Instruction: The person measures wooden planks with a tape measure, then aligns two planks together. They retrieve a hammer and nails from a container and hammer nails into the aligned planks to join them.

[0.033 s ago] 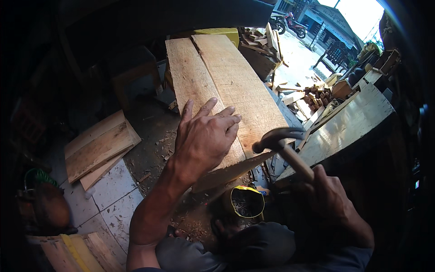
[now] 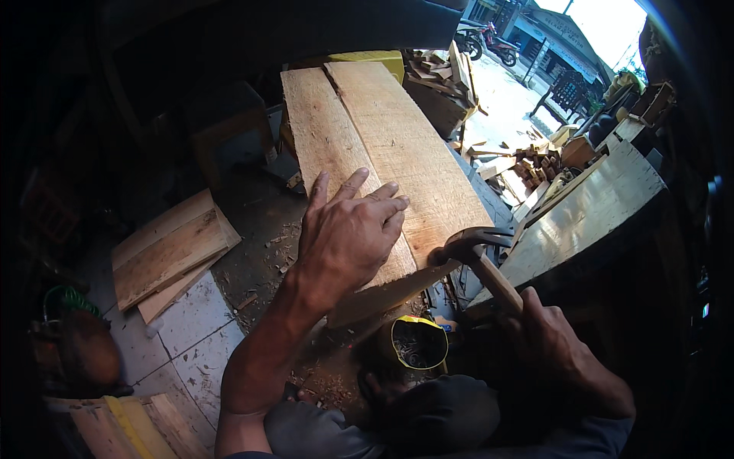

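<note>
Two rough pale boards, a left one (image 2: 315, 115) and a right one (image 2: 413, 145), lie side by side with a dark gap at the far end of their seam. My left hand (image 2: 348, 233) rests with spread fingers across the seam near their close end. My right hand (image 2: 554, 336) is closed around the wooden handle of a claw hammer (image 2: 497, 281). The hammer's striking face is at the near edge of the right board; whether it touches the wood I cannot tell. No nail can be made out there.
Below the boards stands a yellow-rimmed container (image 2: 419, 320) holding small dark pieces. Several boards (image 2: 164, 249) lie stacked on the left floor. A broad pale panel (image 2: 585, 222) leans at the right. Scrap wood (image 2: 443, 70) fills a box farther back.
The hammer head has dropped slightly toward the board's near edge, and my right hand has moved a little with it. My left hand stays on the boards.
</note>
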A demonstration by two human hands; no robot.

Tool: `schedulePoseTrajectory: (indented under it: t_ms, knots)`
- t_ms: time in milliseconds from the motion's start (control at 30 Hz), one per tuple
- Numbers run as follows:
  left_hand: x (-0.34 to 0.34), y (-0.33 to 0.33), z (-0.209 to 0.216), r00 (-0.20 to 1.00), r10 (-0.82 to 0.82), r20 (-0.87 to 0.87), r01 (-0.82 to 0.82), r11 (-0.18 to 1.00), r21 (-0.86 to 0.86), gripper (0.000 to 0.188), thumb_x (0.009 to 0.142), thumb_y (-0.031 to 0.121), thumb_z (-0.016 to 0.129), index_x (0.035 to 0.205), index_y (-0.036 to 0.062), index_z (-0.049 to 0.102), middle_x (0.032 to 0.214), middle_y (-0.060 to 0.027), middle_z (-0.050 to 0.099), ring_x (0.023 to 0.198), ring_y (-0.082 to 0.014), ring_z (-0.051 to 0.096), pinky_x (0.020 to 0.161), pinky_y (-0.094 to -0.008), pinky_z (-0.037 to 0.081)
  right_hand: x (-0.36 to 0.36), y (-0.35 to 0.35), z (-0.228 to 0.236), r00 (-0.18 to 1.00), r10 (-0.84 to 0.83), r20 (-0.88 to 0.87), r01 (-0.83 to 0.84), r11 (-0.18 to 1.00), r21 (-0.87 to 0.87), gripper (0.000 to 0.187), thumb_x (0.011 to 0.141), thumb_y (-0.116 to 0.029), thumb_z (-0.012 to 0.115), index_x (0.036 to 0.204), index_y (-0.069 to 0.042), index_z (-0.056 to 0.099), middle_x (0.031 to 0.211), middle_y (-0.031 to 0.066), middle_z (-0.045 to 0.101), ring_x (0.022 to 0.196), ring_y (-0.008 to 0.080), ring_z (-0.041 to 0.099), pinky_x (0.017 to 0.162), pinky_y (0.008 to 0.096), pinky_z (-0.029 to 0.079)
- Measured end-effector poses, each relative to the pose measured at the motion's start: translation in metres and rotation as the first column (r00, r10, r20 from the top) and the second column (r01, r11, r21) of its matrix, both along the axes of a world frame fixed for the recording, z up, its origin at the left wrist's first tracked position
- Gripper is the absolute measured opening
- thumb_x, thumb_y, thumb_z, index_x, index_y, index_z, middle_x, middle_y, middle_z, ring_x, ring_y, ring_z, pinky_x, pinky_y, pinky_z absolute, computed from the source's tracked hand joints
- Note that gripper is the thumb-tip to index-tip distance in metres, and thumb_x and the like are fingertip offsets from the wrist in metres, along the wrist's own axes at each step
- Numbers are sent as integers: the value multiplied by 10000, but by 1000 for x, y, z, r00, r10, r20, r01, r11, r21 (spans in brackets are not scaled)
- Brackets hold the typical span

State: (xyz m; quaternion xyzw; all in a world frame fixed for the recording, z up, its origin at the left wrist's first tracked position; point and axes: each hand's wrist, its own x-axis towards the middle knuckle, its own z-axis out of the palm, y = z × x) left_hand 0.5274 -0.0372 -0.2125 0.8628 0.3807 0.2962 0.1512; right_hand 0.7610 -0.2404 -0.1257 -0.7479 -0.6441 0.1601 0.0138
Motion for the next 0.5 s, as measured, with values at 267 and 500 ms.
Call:
schedulePoseTrajectory:
  t_ms: [267,500]
  knots:
    - [7,2,-4,1000,4,-13,-4,1000,-3,336,1023,342,536,1257,194,726,1407,-28,634,1431,-305,450,1233,-562,201,1,-8,-14,998,43,-38,-40,997,66,251,997,-195,608,973,-1,450,678,248,605,618,486,625,545,521,482]
    - [-9,3,-2,992,80,-94,-81,997,-10,339,1023,344,537,1263,194,724,1414,-23,629,1436,-305,447,1232,-564,200,26,9,-28,990,-5,-141,48,952,304,238,981,-149,620,972,-9,428,669,231,609,634,444,661,543,497,513]
